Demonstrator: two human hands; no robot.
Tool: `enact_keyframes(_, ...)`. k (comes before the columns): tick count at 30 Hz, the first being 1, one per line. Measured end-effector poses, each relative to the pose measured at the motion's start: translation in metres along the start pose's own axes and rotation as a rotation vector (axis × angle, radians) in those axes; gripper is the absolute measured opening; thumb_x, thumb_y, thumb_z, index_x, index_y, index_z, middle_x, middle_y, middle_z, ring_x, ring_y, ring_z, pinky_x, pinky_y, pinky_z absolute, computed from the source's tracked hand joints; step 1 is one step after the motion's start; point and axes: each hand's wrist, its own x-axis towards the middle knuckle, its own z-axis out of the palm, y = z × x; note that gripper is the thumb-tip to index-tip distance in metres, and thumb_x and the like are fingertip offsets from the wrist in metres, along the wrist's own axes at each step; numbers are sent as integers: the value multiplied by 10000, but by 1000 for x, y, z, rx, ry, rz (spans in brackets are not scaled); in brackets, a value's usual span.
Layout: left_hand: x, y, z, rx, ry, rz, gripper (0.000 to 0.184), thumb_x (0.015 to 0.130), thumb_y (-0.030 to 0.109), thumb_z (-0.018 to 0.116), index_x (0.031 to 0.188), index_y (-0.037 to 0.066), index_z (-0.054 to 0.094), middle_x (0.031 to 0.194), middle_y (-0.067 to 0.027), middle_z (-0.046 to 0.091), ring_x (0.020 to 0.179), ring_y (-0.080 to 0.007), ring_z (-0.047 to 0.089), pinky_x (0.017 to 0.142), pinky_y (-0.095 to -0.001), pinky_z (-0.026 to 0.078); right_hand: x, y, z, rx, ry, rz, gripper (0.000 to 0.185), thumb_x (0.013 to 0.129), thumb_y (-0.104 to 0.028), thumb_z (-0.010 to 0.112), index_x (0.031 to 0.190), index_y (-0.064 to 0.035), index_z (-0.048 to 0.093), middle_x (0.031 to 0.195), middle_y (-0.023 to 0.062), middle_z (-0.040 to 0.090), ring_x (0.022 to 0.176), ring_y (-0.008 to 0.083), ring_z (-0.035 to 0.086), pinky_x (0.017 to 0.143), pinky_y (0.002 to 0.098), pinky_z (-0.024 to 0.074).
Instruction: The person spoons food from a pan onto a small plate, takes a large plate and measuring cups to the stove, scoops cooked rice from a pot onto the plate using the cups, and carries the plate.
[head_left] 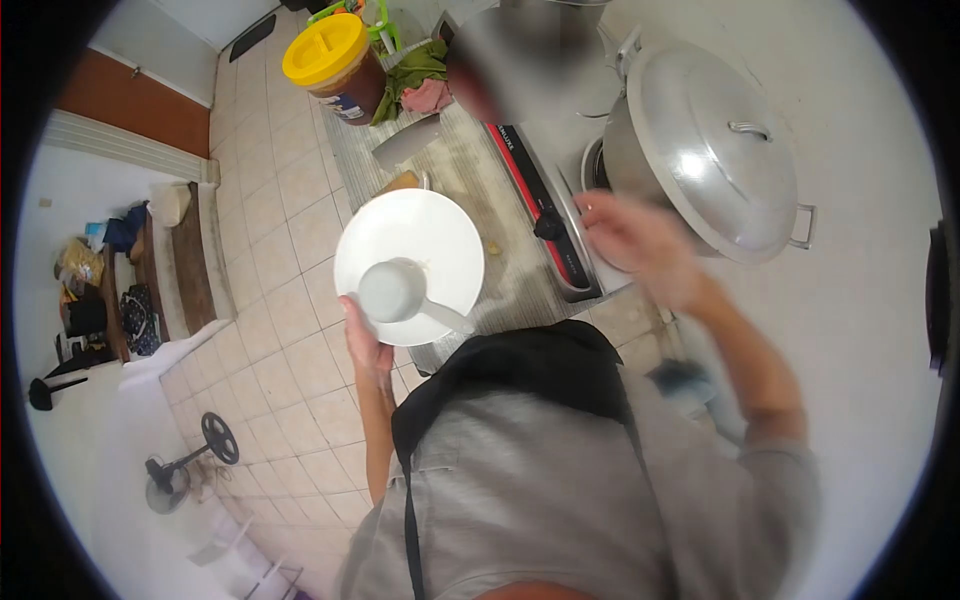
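Pale floor tiles [285, 225] run alongside a grey-streaked worktop [460, 165] from where I stand. Near the worktop's front edge is a white plate [415, 225], its rim gripped by the person's left hand [368, 340]. On the plate sits a light-coloured cup [392, 290], its handle pointing towards the black apron [520, 375]. The right hand [645, 250] is a blur beside the stove [535, 200], near its knob; I can't tell whether it's closed. Beyond are a lidded metal pot [710, 150] and, well apart, a yellow-topped tub [335, 70] by a green cloth [412, 80].
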Motion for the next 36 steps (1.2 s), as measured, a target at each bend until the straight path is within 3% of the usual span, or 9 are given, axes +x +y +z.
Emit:
enact_keyframes(3, 7, -12, 3, 6, 16, -65, 622, 1001, 478, 340, 1381, -14, 349, 1342, -149, 494, 1210, -284, 513, 982, -408, 457, 19, 96, 137, 55, -175, 241, 642, 928, -272, 552, 1462, -67, 260, 1151, 164, 613, 1012, 241, 626, 866, 327, 487)
enact_keyframes(8, 34, -28, -8, 205, -15, -141, 600, 1000, 459, 373, 1327, -42, 424, 1287, -185, 532, 1142, -274, 561, 938, -390, 471, 24, 102, 207, 1166, -260, 563, 489, 924, -124, 479, 1388, -37, 350, 1072, 184, 621, 872, 287, 676, 708, 394, 589)
enact_keyframes(13, 53, -27, -30, 794, -32, -216, 496, 978, 419, 466, 1226, -1, 555, 1082, -129, 625, 921, -228, 620, 804, -347, 511, 0, 128, 238, 1105, -26, 570, 404, 881, -21, 407, 1285, 0, 413, 984, 195, 621, 771, 281, 688, 640, 378, 613)
enact_keyframes(16, 49, -8, 1, 1446, 37, 654, 354, 947, 304, 547, 1180, 46, 612, 919, -137, 585, 717, -178, 599, 637, -293, 495, -20, 151, 251, 1015, 95, 571, 359, 884, -23, 431, 1242, 4, 435, 926, 175, 633, 719, 255, 682, 620, 367, 610)
enact_keyframes(25, 13, 52, 296, 989, -712, 1019, 170, 911, 176, 583, 969, 54, 687, 809, -111, 613, 686, -221, 620, 633, -325, 482, -41, 188, 281, 984, 158, 553, 394, 935, -84, 454, 1314, -34, 356, 904, 161, 658, 713, 228, 684, 642, 338, 589)
enact_keyframes(27, 2, 36, 362, 895, -862, 1253, 193, 891, 221, 607, 940, 53, 688, 813, -129, 619, 711, -253, 632, 658, -353, 493, -44, 184, 279, 526, 168, 507, 377, 932, -145, 447, 1276, -20, 356, 850, 232, 646, 764, 305, 676, 676, 411, 551)
enact_keyframes(31, -29, -17, 459, 1175, -1049, 1401, 388, 868, 383, 622, 962, 7, 639, 918, -180, 633, 812, -330, 635, 720, -395, 508, -51, 186, 279, 323, 184, 472, 502, 927, -278, 487, 1312, -13, 304, 896, 287, 634, 878, 453, 612, 821, 501, 462)
enact_keyframes(35, -22, -66, 495, 1331, -1094, 1522, 366, 881, 366, 597, 923, 2, 602, 915, -204, 624, 841, -376, 620, 740, -427, 506, -74, 171, 258, 135, 249, 407, 565, 909, -246, 551, 1372, -28, 310, 833, 180, 670, 757, 293, 668, 714, 401, 518)
enact_keyframes(36, -16, -71, 500, 1319, -1119, 1525, 348, 889, 348, 583, 908, 1, 588, 916, -210, 618, 841, -391, 616, 747, -441, 503, -80, 163, 237, 311, 128, 451, 551, 887, -305, 592, 1320, -33, 387, 892, 203, 671, 838, 373, 655, 779, 428, 514)
